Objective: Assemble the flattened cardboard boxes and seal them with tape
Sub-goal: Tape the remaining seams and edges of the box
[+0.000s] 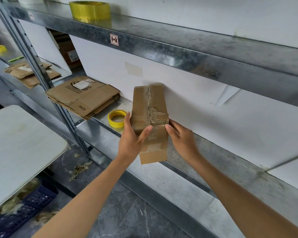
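Box (149,103) in L hand (131,140), R hand (182,140); tag (114,39) "1-2".

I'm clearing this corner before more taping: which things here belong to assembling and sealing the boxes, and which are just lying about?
For the job:
small box, gripped by the left hand and right hand
stack of flattened boxes
small tape roll beside the box

Lying about:
white table
blue crate
shreds on the floor

Bare left hand (132,140), bare right hand (183,140); forearms (93,186) unsleeved; nails short.
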